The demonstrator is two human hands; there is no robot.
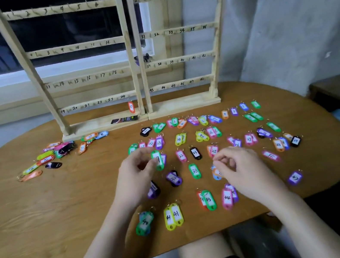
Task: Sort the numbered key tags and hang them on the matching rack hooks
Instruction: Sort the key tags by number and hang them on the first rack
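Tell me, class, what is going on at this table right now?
A person sits at a wooden table sorting numbered key tags. The left hand pinches a green tag just above the rows of tags already laid out by number, and the right hand reaches into those rows with curled fingers. An unsorted pile lies to the left. Two wooden racks stand behind, with only one orange tag hung so far.

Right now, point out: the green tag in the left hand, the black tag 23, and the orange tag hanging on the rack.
green tag [157, 160], head view, white label at mid-body.
black tag 23 [195, 153], head view, centre of its label.
orange tag [131, 107], head view, middle of its body, below hook 24.
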